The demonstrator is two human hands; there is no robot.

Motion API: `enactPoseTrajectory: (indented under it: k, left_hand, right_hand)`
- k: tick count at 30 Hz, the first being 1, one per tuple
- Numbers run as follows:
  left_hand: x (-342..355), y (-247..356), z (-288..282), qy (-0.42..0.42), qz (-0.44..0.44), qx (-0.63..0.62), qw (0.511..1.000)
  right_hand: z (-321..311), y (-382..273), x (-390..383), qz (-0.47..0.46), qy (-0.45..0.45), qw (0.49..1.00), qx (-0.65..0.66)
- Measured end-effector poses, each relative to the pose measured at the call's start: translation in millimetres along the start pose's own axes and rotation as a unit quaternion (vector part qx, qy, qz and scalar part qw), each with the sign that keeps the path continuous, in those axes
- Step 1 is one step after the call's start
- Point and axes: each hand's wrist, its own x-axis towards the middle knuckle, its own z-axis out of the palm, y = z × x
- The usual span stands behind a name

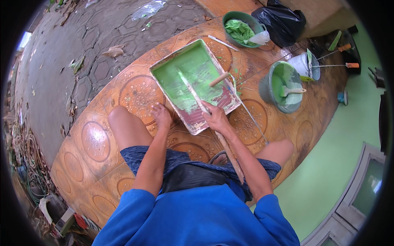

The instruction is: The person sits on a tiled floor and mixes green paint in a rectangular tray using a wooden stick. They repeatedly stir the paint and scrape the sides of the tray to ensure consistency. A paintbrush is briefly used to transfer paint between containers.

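Observation:
A long wooden stick is gripped in my right hand, its green-coated far end in the paint tray. The stick's near end slants back over my lap. Green paint covers most of the tray, while the near right part shows streaked reddish bottom. My left hand is beside the tray's left edge above my knee, fingers stretched out and holding nothing. Across the tray's right side lies a wooden handle, next to a thin bent metal rod that reaches down toward my right knee.
Right of the tray stands a bucket of green paint with a paintbrush in it. Behind are a white pail, a green basin and a black plastic bag. A green wall bounds the tiled floor.

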Motion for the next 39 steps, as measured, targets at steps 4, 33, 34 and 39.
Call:
enactPoseTrajectory:
  k: [4,33,34,39]
  left_hand:
    - [5.1,-7.1,7.0,0.009,0.001,-0.013,1.0]
    - [-8.5,-2.3,-43.0,-0.094,0.028,-0.053,0.994]
    - [-9.4,-3.1,-43.0,-0.095,0.03,-0.04,0.994]
    - [-7.0,-5.6,-34.9,-0.033,0.043,-0.043,0.998]
  right_hand:
    - [-0.4,12.2,1.0,-0.009,0.095,0.995,-0.001]
    - [-96.3,110.0,-14.9,-0.044,-0.023,0.963,-0.265]
    - [-101.9,119.5,-15.6,-0.059,-0.013,0.957,-0.285]
    - [-108.8,164.6,-29.1,-0.044,-0.047,0.966,-0.249]
